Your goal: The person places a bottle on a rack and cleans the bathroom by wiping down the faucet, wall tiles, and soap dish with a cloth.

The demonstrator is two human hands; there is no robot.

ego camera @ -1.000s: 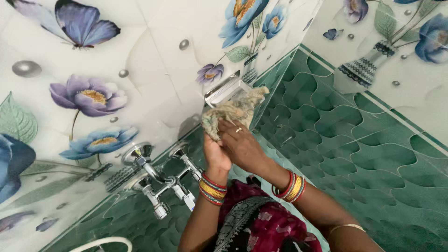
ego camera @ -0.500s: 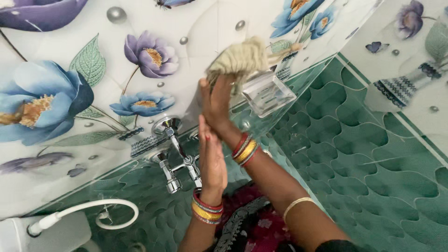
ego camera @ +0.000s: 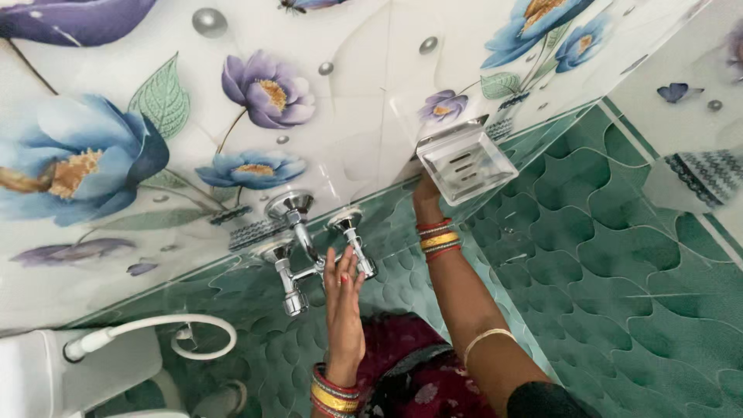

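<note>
left hand (ego camera: 343, 300) is hovering flat in front of the chrome wall-mounted mixer tap (ego camera: 309, 246), fingers straight and together, palm side-on to the camera, fingertips just beside the tap's right-hand valve knob (ego camera: 346, 221). cannot tell if they are actually touching it. grip is apart, nothing in it. stacked red and yellow bangles (ego camera: 334, 391) are sitting on that wrist.

right hand (ego camera: 426, 195) is reaching up under the clear rectangular plastic soap dish (ego camera: 465, 161) fixed to the wall. the dish is hiding the fingers, so i cannot tell the state of that grip or whether it is holding anything. red and yellow bangles (ego camera: 438, 238) are showing on this wrist, plus a thin gold band (ego camera: 485, 339) further up the forearm.

soap dish is sitting right at the seam where the white floral wall tiles (ego camera: 255, 93) are meeting the green wavy-pattern wall tiles (ego camera: 619, 255), up and right of the tap. tap is sitting on the same seam.

lower left: white flexible hose (ego camera: 203, 329) is looping off a white spray handle (ego camera: 87, 345), next to a white toilet cistern (ego camera: 70, 379). maroon patterned garment (ego camera: 422, 379) is showing between the arms.
</note>
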